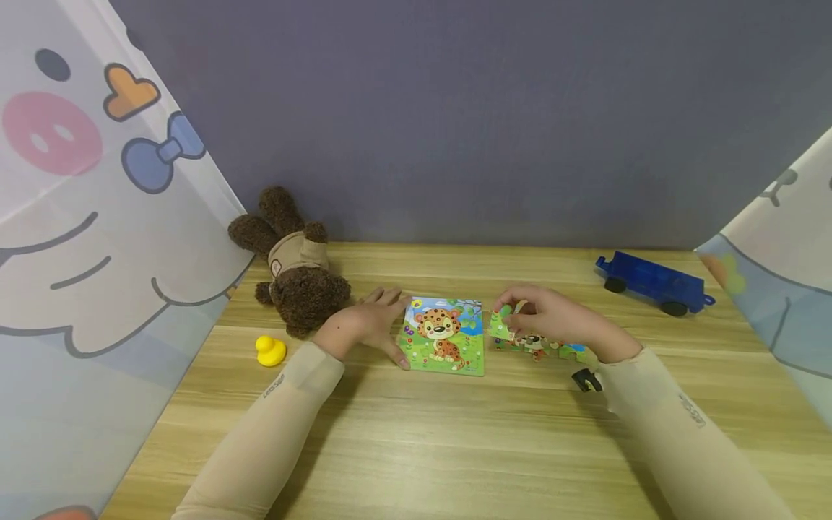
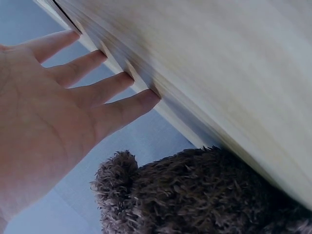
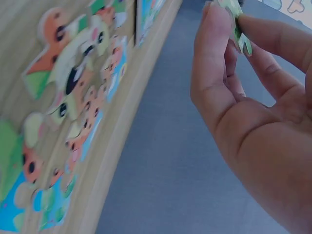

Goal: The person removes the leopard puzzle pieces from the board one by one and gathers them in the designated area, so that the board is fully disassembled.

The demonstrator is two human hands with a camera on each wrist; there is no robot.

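Observation:
A square puzzle board (image 1: 445, 336) with a cartoon leopard on green grass lies flat on the table. My left hand (image 1: 377, 323) is at its left side, fingers spread and straight, thumb by the lower left edge. In the left wrist view the fingertips (image 2: 152, 96) rest on the wooden tabletop. To the right of the board, my right hand (image 1: 549, 312) pinches a green puzzle piece (image 3: 235, 24) between thumb and fingers, raised off the table. Beneath that hand several loose puzzle pieces (image 3: 73, 78) lie spread out, partly hidden by it in the head view.
A brown teddy bear (image 1: 308, 296) lies at the back left, close to my left hand. In front of it stands a yellow rubber duck (image 1: 270, 351). A blue toy wagon (image 1: 653, 280) is at the back right, and a small black object (image 1: 587, 380) sits beside my right wrist.

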